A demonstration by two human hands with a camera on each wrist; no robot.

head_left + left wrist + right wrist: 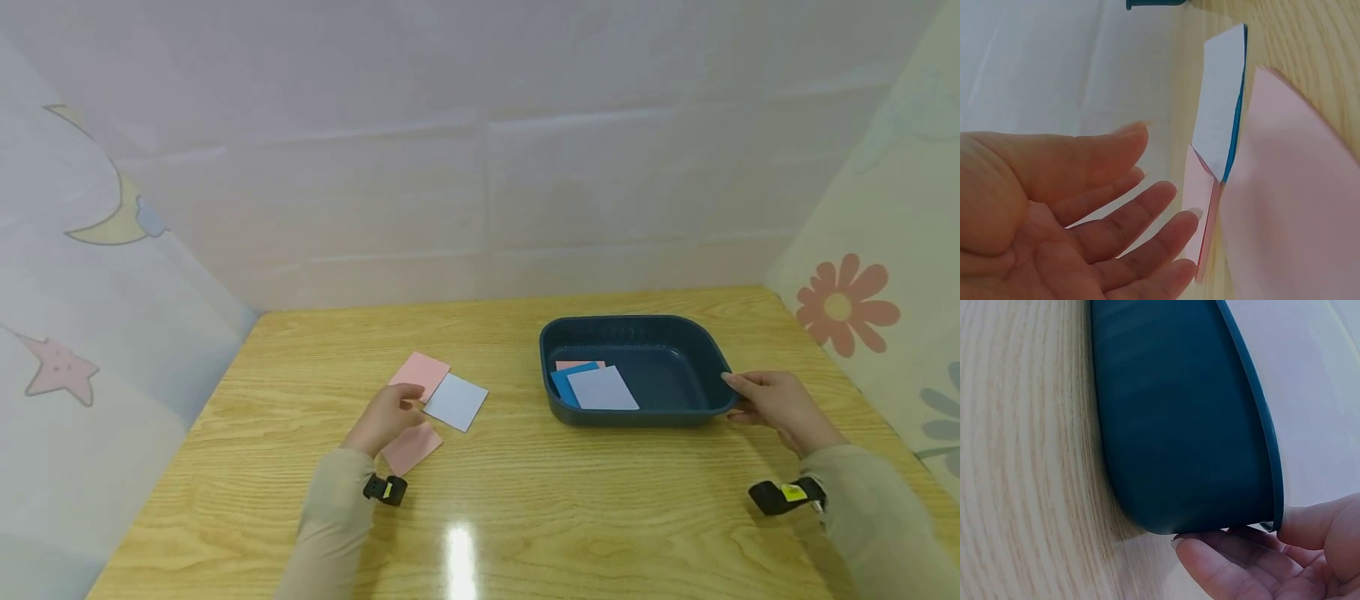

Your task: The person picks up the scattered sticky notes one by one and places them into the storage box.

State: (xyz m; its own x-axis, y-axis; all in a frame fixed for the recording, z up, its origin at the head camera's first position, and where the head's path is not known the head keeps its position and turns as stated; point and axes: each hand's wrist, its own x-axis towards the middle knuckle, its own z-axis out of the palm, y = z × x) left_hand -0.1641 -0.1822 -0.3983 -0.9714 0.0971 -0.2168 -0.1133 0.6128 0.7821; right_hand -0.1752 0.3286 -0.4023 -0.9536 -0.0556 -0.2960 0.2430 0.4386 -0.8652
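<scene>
My left hand [384,417] hovers at the left group of paper pads, its fingers loosely bent and apart with nothing between them. Just past its fingertips lies a pink pad [423,371]. A white pad [456,402] touches that one on the right; in the left wrist view a blue layer shows along its edge. Another pink pad [414,448] lies nearer, below the hand. On the right, my right hand [783,410] pinches the right end of a dark blue plastic tray [678,379], thumb at the rim and fingers against the outer wall.
Inside the tray, at its left end, a white pad [603,390] overlaps a blue one [564,387], with a pink edge [573,364] behind. The wooden table [525,508] ends at a cloth backdrop [480,208], with printed side cloths left and right.
</scene>
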